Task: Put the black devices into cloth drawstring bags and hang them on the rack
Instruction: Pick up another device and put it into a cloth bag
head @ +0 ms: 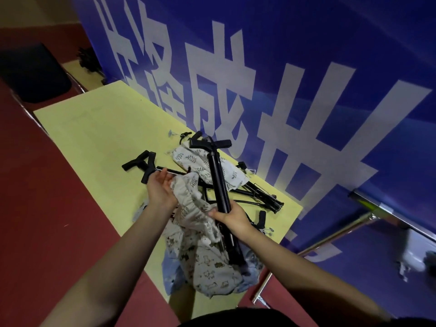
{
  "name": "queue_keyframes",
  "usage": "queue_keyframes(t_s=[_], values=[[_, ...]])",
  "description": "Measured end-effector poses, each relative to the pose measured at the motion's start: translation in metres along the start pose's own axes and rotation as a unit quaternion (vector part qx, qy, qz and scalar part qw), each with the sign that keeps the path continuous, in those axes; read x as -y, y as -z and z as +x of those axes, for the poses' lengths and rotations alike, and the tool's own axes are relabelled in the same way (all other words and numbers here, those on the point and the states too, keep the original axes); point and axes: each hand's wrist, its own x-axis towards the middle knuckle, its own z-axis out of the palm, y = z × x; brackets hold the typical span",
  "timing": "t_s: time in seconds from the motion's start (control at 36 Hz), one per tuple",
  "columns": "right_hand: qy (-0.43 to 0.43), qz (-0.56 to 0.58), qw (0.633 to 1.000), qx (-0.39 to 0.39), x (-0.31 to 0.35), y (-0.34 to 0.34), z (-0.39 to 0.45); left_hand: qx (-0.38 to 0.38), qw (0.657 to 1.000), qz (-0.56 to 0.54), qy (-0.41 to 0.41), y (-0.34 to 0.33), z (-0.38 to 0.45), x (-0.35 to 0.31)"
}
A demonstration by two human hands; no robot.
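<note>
My right hand (232,217) grips the tube of a long black folding device (217,180), held upright with its forked head near the blue wall. My left hand (161,188) holds the gathered mouth of a beige printed cloth bag (195,215), whose body hangs down over the table's near edge. The device's lower legs lie against that bag. A second black device (144,162) lies flat on the yellow table (94,138) just beyond my left hand. A leaf-print cloth bag (195,161) lies behind, and another folded black device (259,197) rests to the right.
A blue banner with large white characters (283,79) stands right behind the table. A dark chair (33,72) sits at the far left on the red floor. A metal rail (335,234) runs at the right. Small black cords and clips (184,135) lie near the wall.
</note>
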Motion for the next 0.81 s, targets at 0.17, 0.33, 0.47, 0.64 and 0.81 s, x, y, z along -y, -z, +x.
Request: queue_keyframes(t_s=[0.17,0.33,0.47,0.64,0.81], values=[[-0.046,-0.036,0.997,0.05,-0.023,0.009,-0.005,-0.02,0.999,-0.049,0.005,0.011,0.011,-0.01],[-0.1,-0.074,0.987,0.103,-0.025,-0.011,-0.01,-0.023,0.999,-0.015,-0.025,0.012,0.023,-0.003],[-0.093,-0.108,0.988,0.064,-0.028,-0.028,-0.011,-0.007,0.996,0.027,-0.083,0.005,0.011,-0.001],[-0.076,-0.064,0.993,0.06,-0.017,-0.019,-0.008,0.024,0.982,0.152,-0.107,0.01,0.002,-0.005],[-0.057,0.029,0.995,0.078,0.006,0.012,-0.005,0.208,0.794,0.518,-0.242,0.034,-0.004,-0.008]])
